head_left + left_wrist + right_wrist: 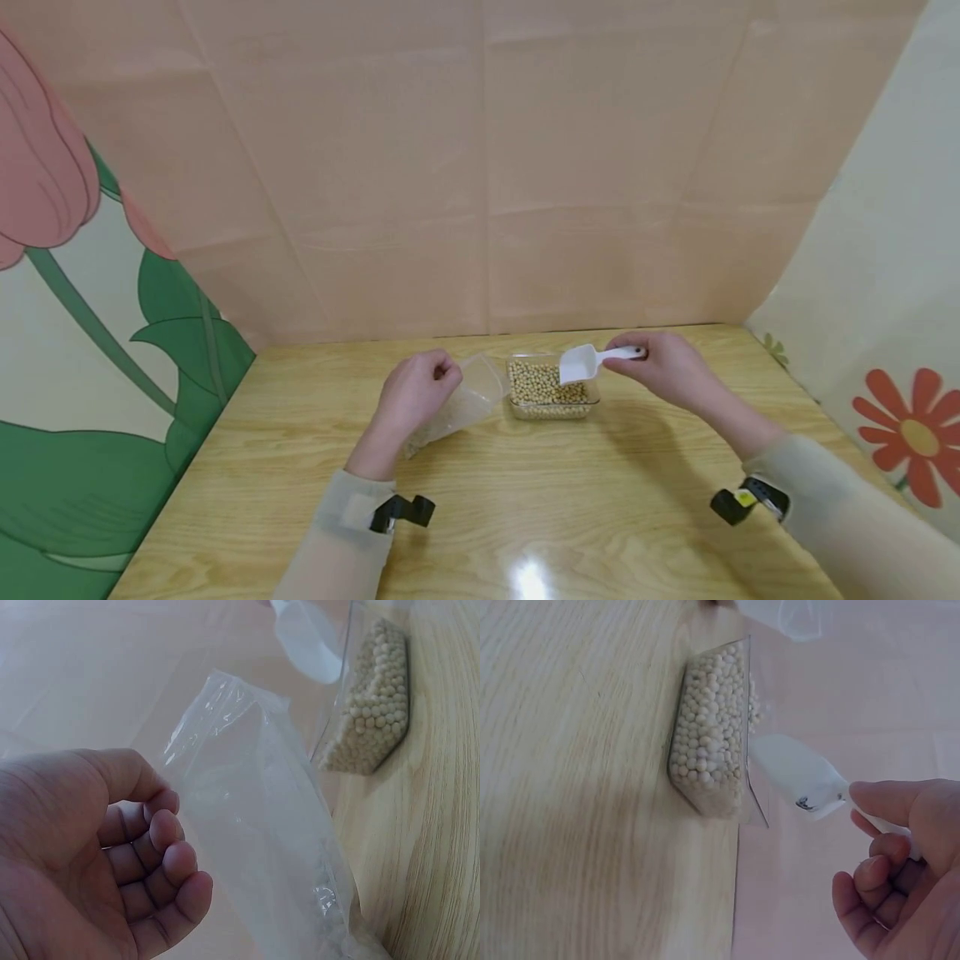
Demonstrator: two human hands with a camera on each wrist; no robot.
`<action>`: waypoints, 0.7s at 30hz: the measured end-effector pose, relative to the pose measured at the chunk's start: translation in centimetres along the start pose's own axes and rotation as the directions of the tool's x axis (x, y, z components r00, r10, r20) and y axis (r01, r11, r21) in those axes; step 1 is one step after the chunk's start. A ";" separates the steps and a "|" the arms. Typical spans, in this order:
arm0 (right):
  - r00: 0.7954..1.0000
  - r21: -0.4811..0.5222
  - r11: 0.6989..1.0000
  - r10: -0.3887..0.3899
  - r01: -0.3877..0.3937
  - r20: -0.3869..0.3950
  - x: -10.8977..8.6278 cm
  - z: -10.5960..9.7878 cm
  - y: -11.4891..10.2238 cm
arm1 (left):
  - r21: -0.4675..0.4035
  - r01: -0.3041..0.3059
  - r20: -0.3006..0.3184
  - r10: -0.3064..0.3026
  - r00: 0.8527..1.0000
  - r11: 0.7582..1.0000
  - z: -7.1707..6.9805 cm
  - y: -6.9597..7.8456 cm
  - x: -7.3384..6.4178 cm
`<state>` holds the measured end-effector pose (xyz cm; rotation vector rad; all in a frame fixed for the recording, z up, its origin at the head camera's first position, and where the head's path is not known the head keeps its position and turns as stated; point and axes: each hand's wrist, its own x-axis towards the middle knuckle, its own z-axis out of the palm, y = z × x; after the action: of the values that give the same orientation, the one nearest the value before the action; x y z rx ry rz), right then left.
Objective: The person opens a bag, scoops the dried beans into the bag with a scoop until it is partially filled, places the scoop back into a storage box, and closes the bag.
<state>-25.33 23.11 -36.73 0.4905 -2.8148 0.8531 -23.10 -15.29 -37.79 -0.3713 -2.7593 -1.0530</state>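
My right hand (660, 362) grips a white scoop (579, 364) by its handle. The scoop's blade hangs over the right part of a clear container (555, 414), in which pale yellow beans (536, 383) lie. From the right wrist view, the thumb lies along the handle and the blade (795, 769) overlaps the container's rim. To the left, my left hand (416, 387) pinches the edge of a clear plastic bag (476, 392). In the left wrist view the bag (255, 802) stands upright with its top spread, and a few pale pieces show in its lower part.
The container and bag sit near the back of a wooden table (480, 517). A pinkish sheet (480, 167) covers the wall behind. Walls with painted flowers stand at both sides.
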 end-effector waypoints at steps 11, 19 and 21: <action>0.996 -0.086 0.996 0.016 -0.009 0.086 1.0 -0.7 -0.5 | -0.014 -0.002 0.002 0.002 1.000 1.000 0.0 -0.2 0.0; 0.991 -0.099 0.995 0.031 -0.019 0.131 1.4 -0.5 -0.8 | -0.015 -0.001 0.003 0.001 1.000 1.000 0.0 -0.1 0.0; 0.990 -0.096 0.995 0.032 -0.019 0.136 1.5 -0.4 -0.7 | -0.015 -0.001 0.003 0.001 1.000 1.000 0.0 -0.1 0.0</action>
<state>-26.50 22.37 -35.65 0.5200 -2.9761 0.7126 -23.10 -15.34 -37.83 -0.3771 -2.7546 -1.0748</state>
